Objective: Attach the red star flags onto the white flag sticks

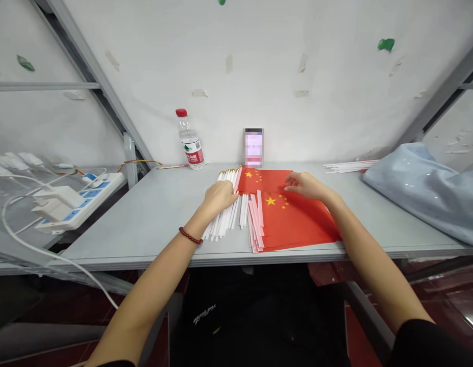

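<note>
My left hand [221, 196] rests over a row of white sticks [220, 227] with gold tips, its fingers curled down beside the left edge of a red flag with yellow stars [272, 181]; what its fingers grip is too small to tell. My right hand [303, 184] hovers at the right part of that flag, its fingers apart and slightly bent. Nearer the table's front edge lies a stack of red flags [297, 224], partly under the upper flag. White and pinkish strips [256, 224] run along the stack's left edge.
A water bottle [191, 142] and a phone [253, 148] stand against the wall. On the left is a power strip [100, 191] with chargers and cables. A pale blue cloth bag [427, 188] lies on the right, beside more white sticks [351, 166]. The grey table [125, 224] has a straight front edge.
</note>
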A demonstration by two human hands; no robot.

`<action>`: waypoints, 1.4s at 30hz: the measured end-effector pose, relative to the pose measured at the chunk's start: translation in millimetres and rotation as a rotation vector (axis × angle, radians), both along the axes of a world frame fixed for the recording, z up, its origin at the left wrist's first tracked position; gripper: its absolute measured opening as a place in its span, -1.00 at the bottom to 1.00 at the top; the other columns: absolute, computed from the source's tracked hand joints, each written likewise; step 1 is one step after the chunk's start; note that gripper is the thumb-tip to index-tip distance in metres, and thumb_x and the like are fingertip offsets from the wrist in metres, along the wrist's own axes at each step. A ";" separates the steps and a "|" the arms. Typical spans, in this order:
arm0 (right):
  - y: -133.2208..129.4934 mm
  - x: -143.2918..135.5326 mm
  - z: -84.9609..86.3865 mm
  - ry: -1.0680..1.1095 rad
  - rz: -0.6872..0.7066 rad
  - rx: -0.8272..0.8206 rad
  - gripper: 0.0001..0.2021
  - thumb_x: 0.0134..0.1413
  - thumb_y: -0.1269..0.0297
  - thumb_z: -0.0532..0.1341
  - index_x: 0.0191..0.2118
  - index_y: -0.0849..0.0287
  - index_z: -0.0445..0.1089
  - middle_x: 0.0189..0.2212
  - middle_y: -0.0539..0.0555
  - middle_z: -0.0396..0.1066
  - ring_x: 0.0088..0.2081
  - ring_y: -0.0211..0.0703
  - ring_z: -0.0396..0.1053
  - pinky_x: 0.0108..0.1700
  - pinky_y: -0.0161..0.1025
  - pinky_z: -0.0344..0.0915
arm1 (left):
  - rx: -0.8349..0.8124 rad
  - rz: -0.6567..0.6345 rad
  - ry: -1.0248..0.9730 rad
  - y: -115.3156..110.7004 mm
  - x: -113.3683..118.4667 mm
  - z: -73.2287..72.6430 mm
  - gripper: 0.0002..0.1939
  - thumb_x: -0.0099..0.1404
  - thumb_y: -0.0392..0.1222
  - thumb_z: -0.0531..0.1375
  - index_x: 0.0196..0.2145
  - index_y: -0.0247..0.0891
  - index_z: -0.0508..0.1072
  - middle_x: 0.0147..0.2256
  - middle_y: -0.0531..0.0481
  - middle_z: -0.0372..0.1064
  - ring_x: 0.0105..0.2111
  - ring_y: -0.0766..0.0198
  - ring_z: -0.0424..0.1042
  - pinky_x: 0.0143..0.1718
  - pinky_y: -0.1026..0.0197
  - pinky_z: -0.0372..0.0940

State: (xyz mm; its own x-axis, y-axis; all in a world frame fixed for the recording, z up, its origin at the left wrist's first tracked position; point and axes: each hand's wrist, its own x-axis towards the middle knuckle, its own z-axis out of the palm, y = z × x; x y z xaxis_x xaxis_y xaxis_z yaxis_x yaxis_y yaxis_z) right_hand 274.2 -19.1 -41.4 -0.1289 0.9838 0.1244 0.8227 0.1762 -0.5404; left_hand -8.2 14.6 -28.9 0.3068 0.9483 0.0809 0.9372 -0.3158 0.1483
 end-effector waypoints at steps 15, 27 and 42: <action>1.5 -2.5 -2.9 -0.038 0.045 0.001 -0.84 0.09 0.21 0.19 -0.27 0.18 0.41 -0.27 0.18 0.45 -0.25 -0.02 0.38 -0.23 -0.11 0.27 | -0.075 0.045 -0.140 6.6 9.9 -12.1 -0.75 0.03 -0.12 0.21 -0.64 -0.19 0.20 -0.58 -0.08 0.28 -0.45 0.08 0.40 -0.52 0.17 0.09; 3.2 -7.1 7.7 0.669 -0.058 0.427 -0.72 0.03 0.07 0.29 -0.21 0.13 0.40 -0.21 0.10 0.45 -0.14 -0.05 0.41 -0.12 -0.12 0.33 | -0.330 -0.500 -0.833 -17.1 11.5 4.9 -0.74 0.14 -0.06 0.29 -0.47 -0.27 0.33 -0.64 0.09 0.32 -0.65 0.45 0.22 -0.58 0.32 0.12; 7.0 56.9 22.8 1.120 -0.292 0.864 -0.81 -0.08 0.14 0.30 -0.46 0.14 0.36 -0.50 -0.01 0.31 -0.44 -0.22 0.31 -0.35 -0.23 0.25 | -0.668 -0.667 -1.305 -5.8 -5.0 14.0 -0.80 0.10 -0.22 0.36 -0.27 -0.22 0.57 -0.38 -0.04 0.54 -0.44 0.34 0.48 -0.51 0.31 0.28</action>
